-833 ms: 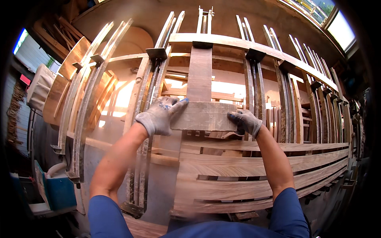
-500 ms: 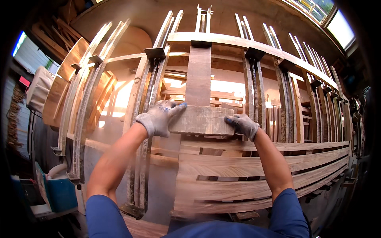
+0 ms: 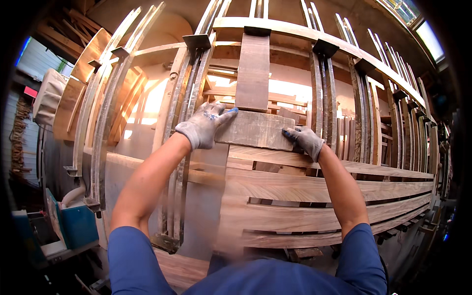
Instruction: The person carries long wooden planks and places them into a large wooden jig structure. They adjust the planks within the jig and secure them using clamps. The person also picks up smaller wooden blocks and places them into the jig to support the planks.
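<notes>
A thick, weathered wooden block (image 3: 255, 129) lies crosswise between my hands, its right end slightly lower. My left hand (image 3: 204, 125), in a grey-white glove with blue fingertips, grips its left end, thumb along the upper corner. My right hand (image 3: 305, 141), gloved alike, closes on the right end. Directly above the block's upper edge stands a brown upright board (image 3: 252, 73), its top against a black clamp plate (image 3: 257, 31). Below the block is a slatted wooden frame (image 3: 305, 191) with long gaps between its slats. The fingers behind the block are hidden.
A long pale rail (image 3: 295, 35) crosses the far side under several clamp plates. Tall bar clamps with threaded screws (image 3: 192, 88) stand left and right of the block. At the lower left is a teal machine housing (image 3: 78, 223); a grey cloth bag (image 3: 48, 98) hangs above it.
The surroundings sit higher in the picture, as my view has shifted. Both hands keep their hold on the block, which has tilted slightly, right end down.
</notes>
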`<state>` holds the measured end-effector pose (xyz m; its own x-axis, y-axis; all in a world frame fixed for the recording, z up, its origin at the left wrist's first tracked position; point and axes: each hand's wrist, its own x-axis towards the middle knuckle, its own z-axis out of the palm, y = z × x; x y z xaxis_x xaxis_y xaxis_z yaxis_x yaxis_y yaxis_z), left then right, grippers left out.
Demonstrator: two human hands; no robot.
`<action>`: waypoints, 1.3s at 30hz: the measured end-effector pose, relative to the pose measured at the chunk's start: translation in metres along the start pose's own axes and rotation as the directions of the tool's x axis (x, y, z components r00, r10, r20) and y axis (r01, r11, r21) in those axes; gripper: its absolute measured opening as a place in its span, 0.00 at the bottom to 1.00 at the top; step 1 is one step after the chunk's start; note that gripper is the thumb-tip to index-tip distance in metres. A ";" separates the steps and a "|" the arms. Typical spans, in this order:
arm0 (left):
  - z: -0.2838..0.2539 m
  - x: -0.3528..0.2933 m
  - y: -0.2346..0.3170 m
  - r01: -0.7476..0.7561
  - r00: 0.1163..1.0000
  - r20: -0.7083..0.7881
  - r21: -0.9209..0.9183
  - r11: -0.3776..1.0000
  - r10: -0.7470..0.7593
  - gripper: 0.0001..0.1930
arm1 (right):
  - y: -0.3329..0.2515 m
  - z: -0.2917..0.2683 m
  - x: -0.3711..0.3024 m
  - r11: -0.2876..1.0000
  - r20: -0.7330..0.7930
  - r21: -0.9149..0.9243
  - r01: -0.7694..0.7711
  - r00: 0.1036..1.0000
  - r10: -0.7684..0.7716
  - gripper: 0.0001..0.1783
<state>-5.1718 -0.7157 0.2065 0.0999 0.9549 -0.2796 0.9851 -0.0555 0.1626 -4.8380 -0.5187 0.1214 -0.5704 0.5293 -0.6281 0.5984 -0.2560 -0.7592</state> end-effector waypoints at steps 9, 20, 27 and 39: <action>-0.002 -0.011 0.009 0.058 0.998 0.026 0.070 0.996 -0.060 0.56 | -0.034 0.012 -0.034 0.943 -0.104 -0.329 -0.045 0.994 0.011 0.36; 0.027 -0.070 0.043 0.071 0.958 -0.265 -0.155 0.985 -0.111 0.44 | 0.013 0.002 -0.235 0.893 -0.591 -0.151 0.423 0.686 -0.425 0.19; 0.067 -0.052 0.100 -0.048 0.969 -0.242 0.031 0.998 0.054 0.43 | 0.081 0.187 -0.389 0.998 0.082 -0.025 -0.056 0.995 0.058 0.15; 0.030 -0.037 0.140 0.094 0.996 -0.004 0.088 0.992 -0.094 0.51 | 0.186 0.396 -0.336 0.985 -0.201 0.155 -0.073 0.974 0.104 0.39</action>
<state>-5.0339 -0.7677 0.2115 0.0066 0.9569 -0.2903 0.9986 0.0087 0.0515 -4.7579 -1.0645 0.1240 -0.3802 0.6514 -0.6566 0.5441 -0.4166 -0.7283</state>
